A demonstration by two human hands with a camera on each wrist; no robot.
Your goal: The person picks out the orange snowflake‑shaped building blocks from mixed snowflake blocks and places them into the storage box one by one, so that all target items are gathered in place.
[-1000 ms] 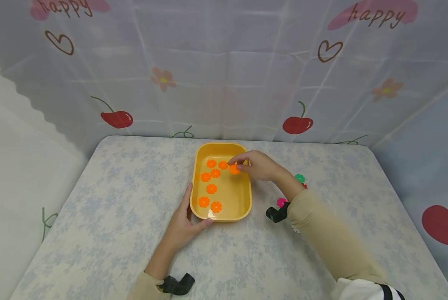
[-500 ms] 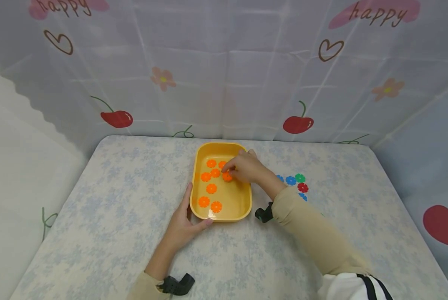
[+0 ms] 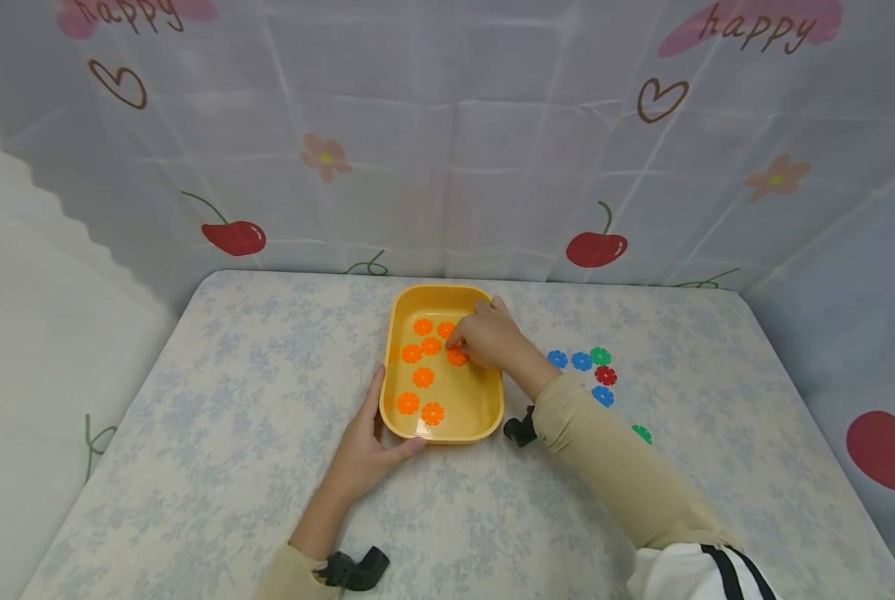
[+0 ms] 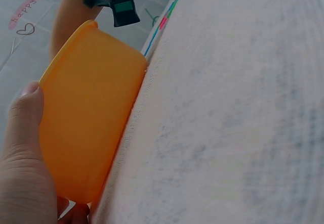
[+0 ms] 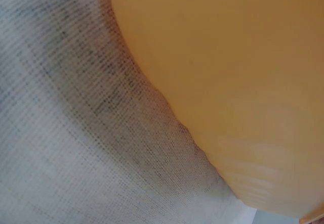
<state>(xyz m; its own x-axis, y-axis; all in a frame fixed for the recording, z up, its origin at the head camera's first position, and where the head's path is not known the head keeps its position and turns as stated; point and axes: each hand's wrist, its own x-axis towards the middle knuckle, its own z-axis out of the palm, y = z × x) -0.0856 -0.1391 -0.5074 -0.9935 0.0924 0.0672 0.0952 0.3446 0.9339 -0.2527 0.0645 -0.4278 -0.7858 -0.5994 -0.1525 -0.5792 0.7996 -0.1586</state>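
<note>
A yellow tray [image 3: 477, 408] lies on the table with several orange notched plastic discs [image 3: 422, 377] spread over its floor. My left hand [image 3: 365, 454] grips its near left corner, with the thumb along the front rim and the fingers against the left side; the left wrist view shows the thumb [image 4: 25, 123] at the rim. Inside the tray's right half, my right hand [image 3: 492, 337] has its fingers curled at one orange disc [image 3: 457, 357], which they partly cover. The right wrist view shows only the tray's outer wall [image 5: 228, 82] and tablecloth.
Right of the tray, blue discs [image 3: 581, 361], green discs [image 3: 601, 356] and a red disc [image 3: 606, 375] lie on the patterned tablecloth [image 3: 230, 400]. My right forearm [image 3: 620, 467] passes over that side. A printed curtain [image 3: 447, 167] hangs behind the table.
My right hand has moved left and lower into the tray, carrying the orange disc towards the others. Its forearm has uncovered blue discs on the table. The left hand stays put.
</note>
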